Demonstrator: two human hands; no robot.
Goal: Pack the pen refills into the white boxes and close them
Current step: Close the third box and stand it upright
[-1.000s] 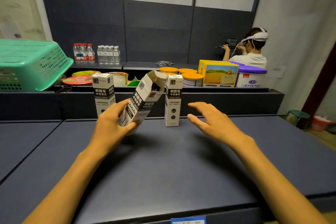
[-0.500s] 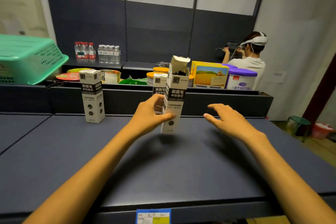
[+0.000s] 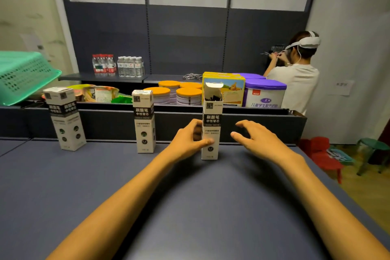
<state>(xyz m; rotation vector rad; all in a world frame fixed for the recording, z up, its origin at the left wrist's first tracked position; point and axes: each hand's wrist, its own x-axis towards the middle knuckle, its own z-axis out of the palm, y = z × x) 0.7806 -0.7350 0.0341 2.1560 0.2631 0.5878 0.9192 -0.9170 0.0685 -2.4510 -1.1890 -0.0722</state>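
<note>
**White box now upright, flap still open**

White card box (image 3: 211, 126) w/ black band stands upright on the table (image 3: 190, 207), held by the left hand (image 3: 187, 141): thumb across the front face, fingers curled round the far-left side. A sec ago that box was tilted over in the left hand, further to the left near the other two; half a sec ago it was being carried rightward, nearly vertical. Now its base looks set down, so the move-and-stand part appears done.

Top flap (image 3: 213, 86) is still up, and dark refill ends (image 3: 211, 97) show in the opening, so packing of this one looks complete but closing is not yet done. Likely next: fold the flap down & tuck it.

Right hand (image 3: 256, 139) hovers just right of the box, fingers spread and lightly bent, holding nothing, not touching the card. It has kept roughly that pose while the left did the carrying. It sits below flap level, so it would need to rise to reach the flap.

Left of the left hand, well apart: second box (image 3: 144, 121) and third box (image 3: 64, 118), both upright w/ tops shut.
</note>
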